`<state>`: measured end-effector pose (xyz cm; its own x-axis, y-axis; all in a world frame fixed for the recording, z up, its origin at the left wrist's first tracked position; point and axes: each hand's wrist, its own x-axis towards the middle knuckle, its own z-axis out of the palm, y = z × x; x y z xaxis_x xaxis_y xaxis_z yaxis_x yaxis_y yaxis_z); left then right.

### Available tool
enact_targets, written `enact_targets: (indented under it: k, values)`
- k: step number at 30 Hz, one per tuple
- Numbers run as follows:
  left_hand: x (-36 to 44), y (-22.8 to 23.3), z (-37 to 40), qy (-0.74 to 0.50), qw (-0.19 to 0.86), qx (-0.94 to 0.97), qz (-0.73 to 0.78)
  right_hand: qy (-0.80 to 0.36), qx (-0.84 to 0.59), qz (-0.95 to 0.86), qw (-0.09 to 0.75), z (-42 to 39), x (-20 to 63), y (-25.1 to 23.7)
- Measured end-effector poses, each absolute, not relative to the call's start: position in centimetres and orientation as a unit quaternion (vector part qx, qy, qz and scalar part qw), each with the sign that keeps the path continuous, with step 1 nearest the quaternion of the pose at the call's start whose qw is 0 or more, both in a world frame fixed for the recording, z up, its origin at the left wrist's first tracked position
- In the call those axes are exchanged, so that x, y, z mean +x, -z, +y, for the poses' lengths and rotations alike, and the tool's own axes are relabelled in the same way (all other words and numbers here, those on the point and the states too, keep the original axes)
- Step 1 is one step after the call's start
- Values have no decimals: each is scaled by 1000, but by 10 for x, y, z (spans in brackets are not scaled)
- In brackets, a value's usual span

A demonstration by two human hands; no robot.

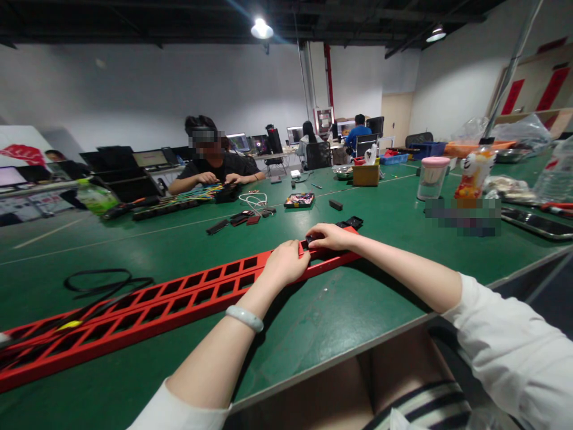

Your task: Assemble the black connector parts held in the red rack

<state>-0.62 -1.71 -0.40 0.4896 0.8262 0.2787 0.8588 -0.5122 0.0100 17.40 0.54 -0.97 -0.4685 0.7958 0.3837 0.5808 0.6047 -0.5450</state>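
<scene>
A long red metal strip (179, 295) with a row of rectangular cut-outs lies across the green table (340, 310) in front of me. My left hand (285, 263) rests closed on the strip near its right end, a pale bracelet on the wrist. My right hand (329, 236) presses a small black part (308, 242) into a cut-out at the strip's right end, fingers curled over it. More small black parts (353, 222) lie just beyond that end.
A black cable (105, 280) loops at the left. Black and red parts (242, 218), a white cord and a small tray (299, 200) lie mid-table. A person across the table works on another strip. A jar (432, 178), bags and a phone (535, 224) crowd the right.
</scene>
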Motion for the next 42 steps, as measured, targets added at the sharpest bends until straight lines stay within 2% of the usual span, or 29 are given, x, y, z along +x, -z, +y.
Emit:
enact_targets:
  k: [6, 12, 18, 21, 23, 25, 27, 31, 33, 42]
  values:
    - [-5, 3, -18, 122, 64, -858, -495, -193, -428, -828, 307, 5, 172, 7]
    - [-3, 0, -21, 115, 52, -851, -510, -158, -435, -838, 289, 5, 174, 9]
    - [-4, -1, -21, 115, 57, -857, -500, 16, -392, -871, 295, -15, 170, 9]
    - [-4, 2, -19, 125, 64, -862, -487, 125, -391, -846, 340, -34, 166, -10]
    - [-4, 4, -19, 125, 68, -861, -489, 153, -415, -814, 378, -43, 163, -24]
    - [-4, 5, -18, 123, 67, -856, -498, 145, -449, -779, 412, -46, 161, -33]
    - [-4, 6, -18, 124, 61, -854, -501, 109, -464, -783, 400, -42, 159, -29]
    - [-5, 6, -17, 125, 47, -858, -496, -43, -430, -873, 225, -28, 157, -2]
    - [-6, 6, -17, 123, 43, -858, -496, -80, -422, -882, 193, -23, 159, 8]
    - [-2, 1, -23, 111, 48, -854, -506, -43, -423, -883, 200, -19, 160, 17]
